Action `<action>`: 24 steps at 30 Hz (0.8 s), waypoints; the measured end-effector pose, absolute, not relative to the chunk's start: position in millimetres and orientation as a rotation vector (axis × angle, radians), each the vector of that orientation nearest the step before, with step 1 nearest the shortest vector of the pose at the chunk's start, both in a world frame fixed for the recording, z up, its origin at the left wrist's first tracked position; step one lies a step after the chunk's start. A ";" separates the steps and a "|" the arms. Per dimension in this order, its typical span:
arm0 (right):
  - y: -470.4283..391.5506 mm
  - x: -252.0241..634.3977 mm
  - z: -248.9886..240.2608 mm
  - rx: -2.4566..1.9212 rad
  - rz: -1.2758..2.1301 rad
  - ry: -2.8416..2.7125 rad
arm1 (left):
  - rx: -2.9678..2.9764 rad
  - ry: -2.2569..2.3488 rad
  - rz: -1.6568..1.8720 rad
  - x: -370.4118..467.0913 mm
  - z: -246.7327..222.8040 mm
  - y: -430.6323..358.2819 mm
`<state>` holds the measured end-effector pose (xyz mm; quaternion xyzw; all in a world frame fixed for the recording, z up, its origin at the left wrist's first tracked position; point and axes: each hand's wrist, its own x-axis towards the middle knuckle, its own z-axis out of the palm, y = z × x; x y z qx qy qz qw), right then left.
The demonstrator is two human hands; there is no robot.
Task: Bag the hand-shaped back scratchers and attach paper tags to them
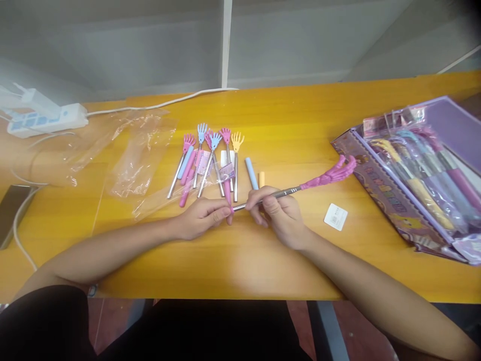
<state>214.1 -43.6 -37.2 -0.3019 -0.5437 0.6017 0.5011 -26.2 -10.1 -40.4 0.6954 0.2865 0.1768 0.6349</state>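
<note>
A telescopic back scratcher with a pink hand-shaped head [330,174] is held across both hands, its head pointing right. My right hand [283,215] is closed around the metal shaft. My left hand [205,216] pinches at the shaft's other end, where a bit of pink shows; the fingers hide what exactly it is. Just beyond lie several back scratchers with pink, blue [215,141] and yellow [237,142] heads and bare metal rods. Among them are loose pink grip tubes [188,169] and a blue one [185,163]. Another blue tube [251,173] and a yellow tube [262,179] are behind my right hand.
On the right, an open purple display box [391,200] holds several wrapped back scratchers. A white card [335,216] lies before it. Clear plastic wrappers [139,165] spread at left, near a white power strip [48,120] with cables. A grey partition [169,55] backs the table.
</note>
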 end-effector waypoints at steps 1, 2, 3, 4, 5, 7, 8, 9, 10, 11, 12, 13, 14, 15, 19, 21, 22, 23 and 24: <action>-43.1 213.5 -36.5 -0.748 1.488 -1.320 | 1.566 0.662 0.401 -26.2 -40.7 -9.9; -42.0 213.6 -35.8 -0.764 1.510 -1.325 | 1.540 0.671 0.398 -26.0 -40.9 -9.6; -40.4 214.7 -34.8 -0.778 1.522 -1.327 | 1.516 0.681 0.393 -25.7 -40.9 -9.3; -38.2 216.9 -33.7 -0.790 1.519 -1.314 | 1.496 0.690 0.389 -25.3 -40.7 -9.1; -35.6 220.1 -32.2 -0.797 1.502 -1.278 | 1.482 0.697 0.387 -24.8 -40.3 -8.9; -29.2 228.9 -27.7 -0.804 1.428 -1.134 | 1.457 0.703 0.387 -23.9 -39.2 -8.7; -25.6 234.0 -24.7 -0.806 1.374 -1.048 | 1.442 0.704 0.388 -23.6 -38.7 -8.7; -21.9 239.1 -21.5 -0.812 1.305 -0.969 | 1.428 0.704 0.387 -23.5 -38.4 -8.7; -18.4 243.8 -18.4 -0.829 1.249 -0.914 | 1.419 0.701 0.386 -23.5 -38.3 -8.8; -15.1 248.0 -15.6 -0.834 1.205 -0.875 | 1.416 0.698 0.385 -23.7 -38.5 -8.7; -12.2 251.5 -13.6 -0.837 1.176 -0.838 | 1.417 0.695 0.385 -24.1 -39.0 -8.6; -9.7 254.4 -12.4 -0.836 1.165 -0.807 | 1.422 0.694 0.385 -24.6 -39.6 -8.5; -7.6 256.7 -12.2 -0.830 1.163 -0.779 | 1.427 0.693 0.384 -25.2 -40.4 -8.3; -5.8 258.7 -12.7 -0.826 1.167 -0.755 | 1.433 0.694 0.382 -25.8 -41.1 -8.0; 1.6 266.1 -17.5 -0.818 1.124 -0.724 | 1.466 0.704 0.367 -27.3 -41.6 -7.4; 6.9 270.6 -19.1 -0.822 1.033 -0.718 | 1.499 0.718 0.358 -27.1 -40.1 -7.4; 9.9 273.1 -19.7 -0.831 0.977 -0.725 | 1.516 0.726 0.351 -26.8 -39.1 -7.4; 12.8 275.7 -20.4 -0.844 0.920 -0.743 | 1.527 0.734 0.348 -26.4 -38.3 -7.4; 15.5 278.4 -21.5 -0.863 0.865 -0.781 | 1.530 0.740 0.353 -25.9 -37.8 -7.5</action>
